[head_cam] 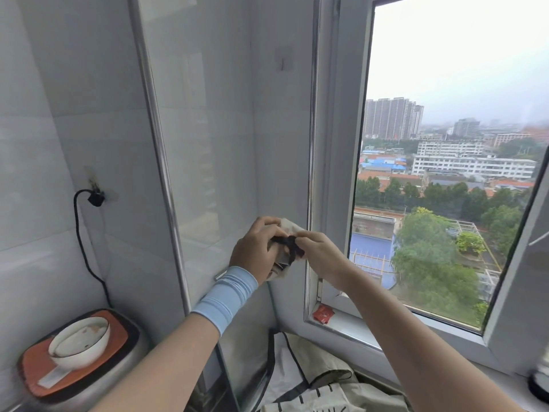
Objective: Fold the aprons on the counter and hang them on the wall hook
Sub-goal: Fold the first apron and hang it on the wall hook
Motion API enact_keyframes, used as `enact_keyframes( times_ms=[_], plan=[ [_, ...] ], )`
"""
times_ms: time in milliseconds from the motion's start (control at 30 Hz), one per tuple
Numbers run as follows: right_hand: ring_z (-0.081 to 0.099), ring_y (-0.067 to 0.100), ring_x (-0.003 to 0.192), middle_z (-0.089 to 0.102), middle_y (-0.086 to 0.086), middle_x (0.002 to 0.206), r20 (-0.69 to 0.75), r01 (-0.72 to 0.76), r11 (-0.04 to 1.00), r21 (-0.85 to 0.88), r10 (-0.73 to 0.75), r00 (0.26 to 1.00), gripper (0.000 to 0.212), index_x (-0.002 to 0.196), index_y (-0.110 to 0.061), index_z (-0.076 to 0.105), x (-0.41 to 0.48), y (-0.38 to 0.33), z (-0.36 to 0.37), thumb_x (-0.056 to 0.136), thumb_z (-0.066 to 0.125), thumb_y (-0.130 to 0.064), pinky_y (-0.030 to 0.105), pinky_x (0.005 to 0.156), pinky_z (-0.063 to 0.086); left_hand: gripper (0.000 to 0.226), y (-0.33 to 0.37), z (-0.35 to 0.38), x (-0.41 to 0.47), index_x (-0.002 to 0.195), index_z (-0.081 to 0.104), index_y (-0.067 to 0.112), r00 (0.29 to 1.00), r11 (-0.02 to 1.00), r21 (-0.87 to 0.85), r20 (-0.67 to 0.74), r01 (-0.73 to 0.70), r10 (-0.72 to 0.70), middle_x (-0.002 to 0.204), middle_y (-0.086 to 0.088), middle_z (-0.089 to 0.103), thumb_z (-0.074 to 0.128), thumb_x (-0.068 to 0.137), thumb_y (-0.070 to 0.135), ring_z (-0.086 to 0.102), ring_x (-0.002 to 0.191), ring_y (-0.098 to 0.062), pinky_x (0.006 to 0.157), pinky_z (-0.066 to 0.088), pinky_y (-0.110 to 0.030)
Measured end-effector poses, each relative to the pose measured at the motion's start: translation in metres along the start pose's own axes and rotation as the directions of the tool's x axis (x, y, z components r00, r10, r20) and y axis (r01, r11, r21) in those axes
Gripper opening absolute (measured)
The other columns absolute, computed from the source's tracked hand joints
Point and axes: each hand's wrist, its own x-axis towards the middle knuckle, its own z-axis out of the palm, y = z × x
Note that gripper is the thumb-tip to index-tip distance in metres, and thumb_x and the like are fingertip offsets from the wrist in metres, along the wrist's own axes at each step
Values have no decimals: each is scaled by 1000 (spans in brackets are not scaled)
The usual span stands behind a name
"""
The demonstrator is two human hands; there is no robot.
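Folded apron (280,267) is up in the air, clamped between both hands. I read its long axis as near upright, top end tipped slightly toward the window side (small bundle, edges mostly hidden by the hands). Left hand (254,252): fingers curled round the beige bundle from the left. Right hand (323,257): thumb and forefinger pinch the black strap (289,242) crossing its front. Second apron (323,388) lies spread well below the fingers. Wall hook (283,59) sits high above them.
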Motion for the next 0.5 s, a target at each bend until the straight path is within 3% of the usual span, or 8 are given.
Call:
enact_keyframes(
  times_ms=[67, 167, 267, 367, 433, 500],
  plan=[
    [53, 13, 62, 54, 9, 68, -10, 10, 1000, -8, -10, 1000, 31, 80, 2, 62, 1, -2, -3, 101, 40, 1, 17, 62, 51, 23, 0, -1, 2, 92, 67, 19, 999, 998, -61, -31, 6, -7, 118, 9, 62, 52, 81, 7, 64, 97, -18, 80, 55, -36],
    [61, 28, 70, 61, 18, 76, -47, 0, 998, 56, 3, 999, 22, 88, 12, 68, 5, -2, -10, 98, 53, -1, 40, 78, 61, 31, 7, -2, 1, 100, 63, 26, 999, 998, -63, -27, 21, -23, 111, 11, 62, 45, 81, 10, 62, 94, -17, 77, 54, -35],
    [70, 26, 65, 67, 16, 70, -72, -27, 1000, -9, 26, 997, 14, 77, 5, 73, 8, -5, -13, 88, 70, -4, 32, 63, 62, 47, 8, -2, 1, 115, 64, 36, 998, 998, -52, 49, 34, -31, 117, 15, 60, 43, 83, 8, 61, 97, -14, 81, 53, -31],
    [61, 8, 42, 60, 1, 49, -94, -30, 983, -180, 13, 995, 17, 65, -7, 72, 7, -12, -12, 80, 78, -8, 15, 42, 47, 44, 9, 3, -1, 114, 67, 34, 994, 998, -50, 98, 45, -40, 119, 18, 59, 41, 84, 14, 61, 101, -12, 85, 52, -29],
    [49, 2, 33, 54, -3, 44, -77, -34, 956, -293, 12, 997, 28, 55, -14, 67, 7, -16, -12, 81, 75, -12, 12, 38, 38, 30, 9, 7, -1, 106, 70, 25, 995, 997, -48, 91, 56, -52, 117, 16, 61, 48, 89, 12, 62, 99, -13, 85, 53, -30],
    [43, 6, 37, 48, -4, 44, -9, -20, 941, -338, 18, 1000, 42, 44, -20, 56, 4, -18, -11, 83, 63, -8, 14, 41, 35, 22, 9, 10, 0, 100, 69, 19, 992, 992, -55, 69, 113, -109, 114, 11, 62, 50, 91, 11, 62, 96, -16, 84, 53, -30]
  ],
)
